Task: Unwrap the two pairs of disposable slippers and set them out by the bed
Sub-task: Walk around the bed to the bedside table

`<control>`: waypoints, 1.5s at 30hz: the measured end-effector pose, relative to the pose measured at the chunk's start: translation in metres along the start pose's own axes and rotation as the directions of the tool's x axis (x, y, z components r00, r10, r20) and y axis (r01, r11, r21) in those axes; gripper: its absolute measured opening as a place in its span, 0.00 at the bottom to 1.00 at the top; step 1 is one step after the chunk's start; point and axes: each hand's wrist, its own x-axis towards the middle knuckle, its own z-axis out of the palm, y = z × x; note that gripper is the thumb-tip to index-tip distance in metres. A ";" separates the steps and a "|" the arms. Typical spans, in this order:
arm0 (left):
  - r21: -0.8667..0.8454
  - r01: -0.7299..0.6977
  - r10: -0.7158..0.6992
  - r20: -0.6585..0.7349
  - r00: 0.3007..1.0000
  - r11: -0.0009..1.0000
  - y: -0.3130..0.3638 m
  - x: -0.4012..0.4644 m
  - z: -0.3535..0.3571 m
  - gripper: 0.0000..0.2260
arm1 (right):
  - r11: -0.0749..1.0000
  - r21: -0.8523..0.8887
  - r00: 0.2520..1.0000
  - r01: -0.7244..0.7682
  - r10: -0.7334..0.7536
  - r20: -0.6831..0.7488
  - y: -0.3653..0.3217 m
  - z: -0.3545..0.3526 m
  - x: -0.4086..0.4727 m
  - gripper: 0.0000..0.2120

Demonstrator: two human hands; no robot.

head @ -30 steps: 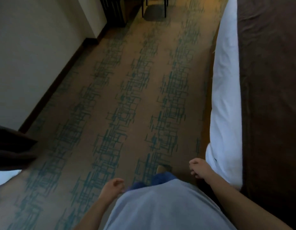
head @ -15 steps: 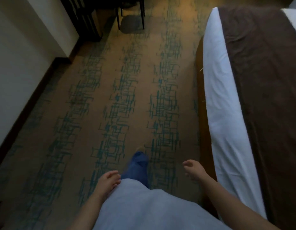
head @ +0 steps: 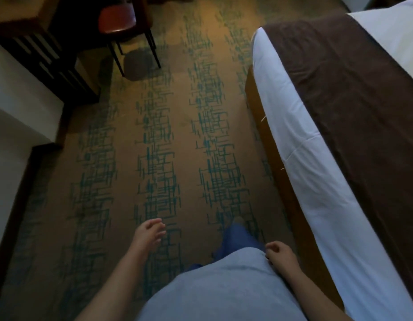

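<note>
Looking down from the head camera, a person stands on a tan carpet patterned with bands of teal crosshatched lines. Both hands hang low near the bottom of the view and hold nothing. The left hand floats out over the carpet with its fingers loosely curled and bunched narrow, the tips close together. The right hand sits just beside the hem of a grey shirt, its fingers folded inward in a loose, empty fist. Between the two hands a leg in blue trousers steps forward, the foot blurred.

Along the right side runs the bed, white sheet over a wooden base, with a dark brown runner laid across its top. The right hand is near the bed's lower edge but does not touch it.

At the upper left stands a chair with a red seat and thin dark legs, next to a dark slatted wooden desk. A pale wall with a dark skirting board follows the left edge.

No slippers can be seen anywhere in this view, wrapped or unwrapped; the carpet strip beside the bed holds only the person's own foot.
</note>
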 end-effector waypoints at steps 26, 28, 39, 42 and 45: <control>-0.005 0.161 -0.161 -0.006 0.987 0.987 0.318 0.310 0.096 0.09 | 0.985 -0.136 0.976 0.111 -0.081 0.204 -0.493 -0.148 0.369 0.14; -0.030 0.159 -0.159 0.002 0.987 0.987 0.357 0.349 0.088 0.08 | 0.987 -0.130 0.981 0.095 -0.071 0.180 -0.522 -0.143 0.391 0.14; 0.244 -0.028 0.006 0.091 0.996 0.969 0.605 0.535 0.031 0.12 | 0.993 -0.061 0.995 -0.100 0.101 0.022 -0.653 -0.106 0.462 0.07; 0.241 -0.070 0.044 0.112 0.993 0.968 0.657 0.571 0.035 0.11 | 0.989 -0.080 0.992 -0.123 0.125 0.020 -0.677 -0.108 0.481 0.05; 0.235 -0.089 0.056 0.144 0.988 0.968 0.695 0.603 0.043 0.09 | 0.982 -0.062 0.982 -0.181 0.184 0.036 -0.700 -0.110 0.506 0.05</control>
